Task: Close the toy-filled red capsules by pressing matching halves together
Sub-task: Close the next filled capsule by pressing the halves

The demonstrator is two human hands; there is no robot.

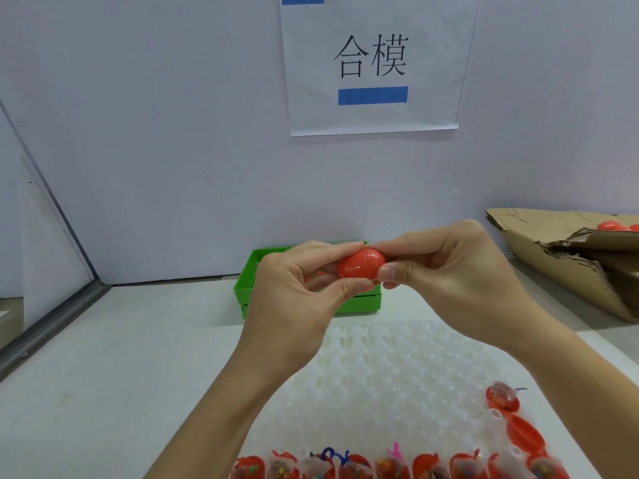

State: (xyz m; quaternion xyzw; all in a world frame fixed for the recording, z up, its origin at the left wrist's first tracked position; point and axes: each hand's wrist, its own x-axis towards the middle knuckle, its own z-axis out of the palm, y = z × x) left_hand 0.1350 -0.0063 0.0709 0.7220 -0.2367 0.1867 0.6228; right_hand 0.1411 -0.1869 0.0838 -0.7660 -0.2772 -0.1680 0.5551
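Pale wall (173, 133) with paper sign (373, 63) behind white table (103, 375).

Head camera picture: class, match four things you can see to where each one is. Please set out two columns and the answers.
Things:
1. closed red capsule
2. green tray
3. cardboard box
4. paper sign

Places:
A. on the wall
B. at the right edge of the table
C. between the fingers of both hands
D. on the table behind the hands

Pairs: 1-C, 2-D, 3-B, 4-A
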